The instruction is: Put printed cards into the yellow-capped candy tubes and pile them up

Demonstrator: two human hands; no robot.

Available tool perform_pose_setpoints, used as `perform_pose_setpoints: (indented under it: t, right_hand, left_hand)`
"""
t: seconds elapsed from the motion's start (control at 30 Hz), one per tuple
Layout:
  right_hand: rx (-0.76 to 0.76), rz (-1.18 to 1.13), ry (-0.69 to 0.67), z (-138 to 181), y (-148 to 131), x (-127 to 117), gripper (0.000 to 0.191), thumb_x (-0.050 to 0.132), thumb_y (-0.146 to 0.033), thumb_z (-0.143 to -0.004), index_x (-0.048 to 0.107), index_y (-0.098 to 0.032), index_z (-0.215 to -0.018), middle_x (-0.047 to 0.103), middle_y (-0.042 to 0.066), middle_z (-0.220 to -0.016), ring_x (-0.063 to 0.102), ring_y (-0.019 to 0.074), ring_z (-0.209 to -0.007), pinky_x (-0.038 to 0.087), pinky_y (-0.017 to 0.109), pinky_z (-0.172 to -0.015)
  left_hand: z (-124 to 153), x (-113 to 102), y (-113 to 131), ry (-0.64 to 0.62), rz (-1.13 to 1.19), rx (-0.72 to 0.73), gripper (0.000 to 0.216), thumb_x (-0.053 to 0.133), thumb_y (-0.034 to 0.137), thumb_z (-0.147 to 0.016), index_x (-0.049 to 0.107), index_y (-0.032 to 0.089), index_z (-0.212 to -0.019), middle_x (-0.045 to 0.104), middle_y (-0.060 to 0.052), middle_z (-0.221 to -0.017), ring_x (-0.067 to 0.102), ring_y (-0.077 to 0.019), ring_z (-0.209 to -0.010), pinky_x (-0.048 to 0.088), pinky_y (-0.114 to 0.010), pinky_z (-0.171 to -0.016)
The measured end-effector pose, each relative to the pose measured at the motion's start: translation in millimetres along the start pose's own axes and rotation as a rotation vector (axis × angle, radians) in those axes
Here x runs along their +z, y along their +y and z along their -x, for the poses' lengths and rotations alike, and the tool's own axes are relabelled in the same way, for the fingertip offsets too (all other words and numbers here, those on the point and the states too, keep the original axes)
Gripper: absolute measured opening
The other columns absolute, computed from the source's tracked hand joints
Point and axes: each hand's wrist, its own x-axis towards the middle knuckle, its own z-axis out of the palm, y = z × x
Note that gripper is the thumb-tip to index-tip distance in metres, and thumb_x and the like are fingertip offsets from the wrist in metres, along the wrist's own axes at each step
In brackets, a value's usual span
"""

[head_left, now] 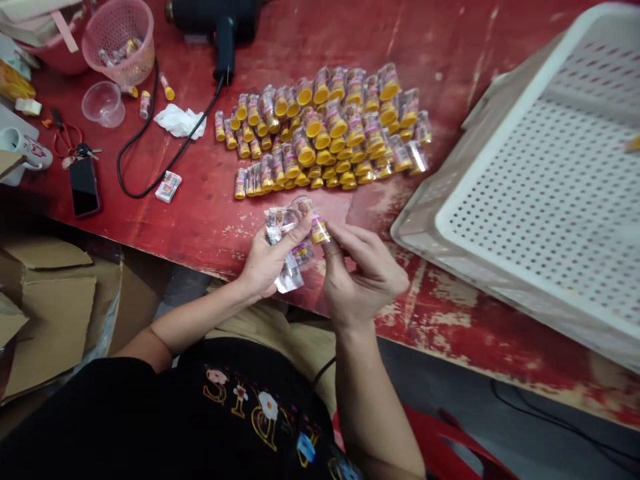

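My left hand (265,260) is closed on a bunch of clear printed plastic sleeves (286,250) over the red table's near edge. My right hand (363,273) pinches a small bottle with a yellow cap (316,223), its top part inside one of the sleeves. The two hands meet at the bottle. Just beyond them lies a pile of several like bottles with yellow caps (330,130), laid on their sides in rows.
A white perforated crate (550,187) lies tilted at the right. A black heat gun (220,27) with its cord, a pink basket (120,40), a clear cup (103,103), a phone (84,187), keys and a mug (20,147) are at the left. Cardboard (50,313) lies on the floor.
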Motion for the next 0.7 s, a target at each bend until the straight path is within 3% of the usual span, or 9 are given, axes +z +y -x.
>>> perform_pose_setpoints:
  t: [0.13,0.3,0.47,0.57,0.63,0.7]
  right_hand:
    - [-0.033,0.003,0.028,-6,-1,11,0.031,0.073,-0.014,-0.086,0.078,-0.03,-0.113,0.079,0.002,-0.099,0.076,0.0182,-0.09,0.063,0.035,-0.082]
    - [-0.017,-0.024,0.027,-8,5,13,0.033,0.072,-0.014,-0.087,0.078,-0.032,-0.113,0.078,0.001,-0.101,0.075,0.0184,-0.091,0.062,0.036,-0.082]
    - [-0.038,0.055,0.123,-64,61,41,0.019,0.066,-0.028,-0.093,0.077,-0.03,-0.108,0.075,0.003,-0.102,0.071,0.02,-0.095,0.058,0.044,-0.092]
    - [-0.06,0.202,0.013,-102,88,61,0.021,0.059,-0.029,-0.096,0.075,-0.026,-0.109,0.073,0.006,-0.106,0.067,0.0225,-0.105,0.053,0.05,-0.103]
    - [-0.085,0.277,-0.101,-116,99,53,0.025,0.057,-0.027,-0.096,0.07,-0.025,-0.117,0.071,0.007,-0.115,0.065,0.0232,-0.114,0.051,0.05,-0.106]
    - [-0.067,0.359,-0.117,-119,112,17,0.032,0.051,-0.026,-0.097,0.064,-0.027,-0.127,0.066,0.007,-0.125,0.062,0.0223,-0.12,0.053,0.048,-0.104]
  left_hand:
    - [-6,6,10,-0.015,0.014,0.06,0.018,0.08,0.023,-0.081,0.069,0.013,-0.091,0.067,0.0,-0.078,0.058,-0.0072,-0.061,0.05,-0.02,-0.061]
    - [-14,5,12,0.0,0.027,0.028,0.019,0.077,0.023,-0.085,0.071,0.015,-0.101,0.074,-0.005,-0.093,0.066,-0.0109,-0.072,0.053,-0.023,-0.067]
    - [-26,-4,14,0.055,-0.007,-0.026,0.03,0.07,0.033,-0.091,0.068,0.015,-0.115,0.078,-0.009,-0.101,0.063,-0.009,-0.056,0.051,-0.022,-0.057]
    - [-22,-11,17,0.087,-0.013,-0.052,0.025,0.071,0.028,-0.089,0.068,0.013,-0.109,0.079,-0.009,-0.095,0.065,-0.0089,-0.056,0.051,-0.021,-0.057]
    - [-17,-16,20,0.11,-0.019,-0.057,0.022,0.074,0.022,-0.087,0.068,0.012,-0.105,0.079,-0.007,-0.091,0.067,-0.0093,-0.059,0.053,-0.02,-0.059]
    - [-16,-21,22,0.152,-0.044,-0.047,0.019,0.075,0.018,-0.086,0.067,0.012,-0.103,0.079,-0.005,-0.089,0.069,-0.01,-0.062,0.053,-0.019,-0.058]
